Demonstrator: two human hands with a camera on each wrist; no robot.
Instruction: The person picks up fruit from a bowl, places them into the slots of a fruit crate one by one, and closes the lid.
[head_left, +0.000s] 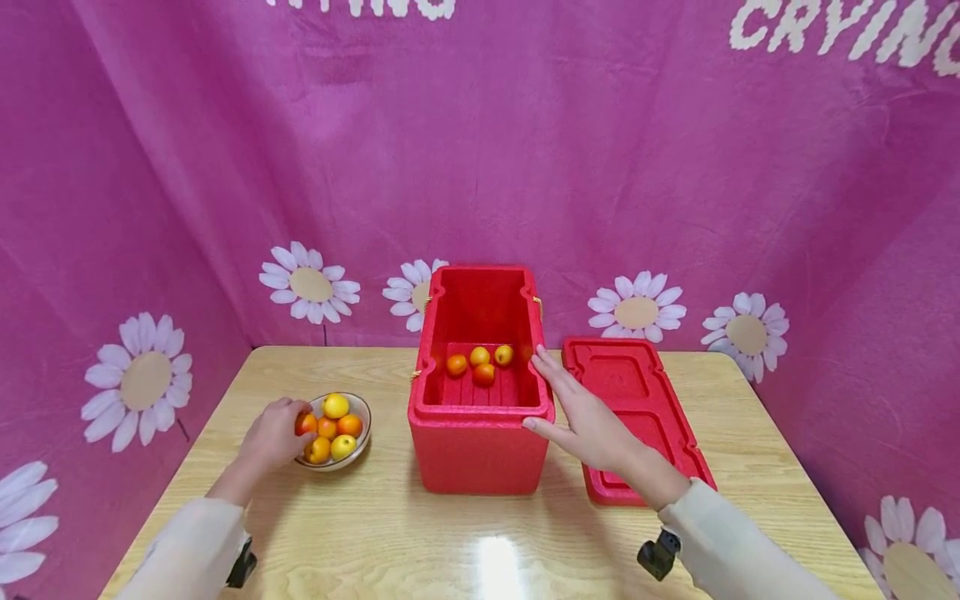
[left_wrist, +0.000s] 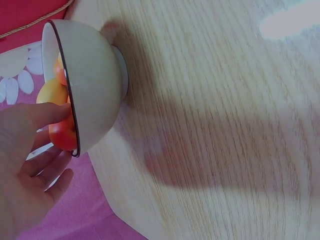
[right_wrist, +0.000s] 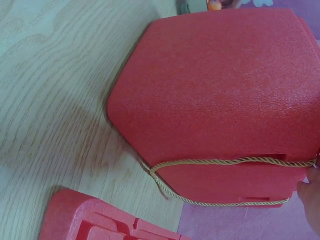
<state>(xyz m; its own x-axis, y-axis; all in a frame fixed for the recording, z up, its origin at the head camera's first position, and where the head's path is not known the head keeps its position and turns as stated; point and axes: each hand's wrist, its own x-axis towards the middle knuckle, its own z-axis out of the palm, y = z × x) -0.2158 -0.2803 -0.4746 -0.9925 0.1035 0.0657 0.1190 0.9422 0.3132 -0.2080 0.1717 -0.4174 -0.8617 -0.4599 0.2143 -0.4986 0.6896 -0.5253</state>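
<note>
My left hand (head_left: pixel 273 435) reaches over the left rim of a pale, dark-rimmed bowl (left_wrist: pixel 92 85). Its thumb and fingers pinch a small red-orange fruit (left_wrist: pixel 62 136) at that rim. Beside it in the bowl lie several yellow and orange fruits (head_left: pixel 343 447). At the middle of the table stands a deep red foam box (head_left: pixel 480 454) with its top uncovered. Several more fruits, such as a yellow one (head_left: pixel 503 356), sit on its floor. My right hand (head_left: pixel 588 421) rests with fairly straight fingers on the box's right rim, near the front corner.
The red lid (head_left: pixel 660 433) lies right of the box on the wooden table (head_left: pixel 337 533), below my right forearm. A twisted gold cord (right_wrist: pixel 200 161) runs along the box's side. Pink curtain (head_left: pixel 480 167) hangs behind and at both sides.
</note>
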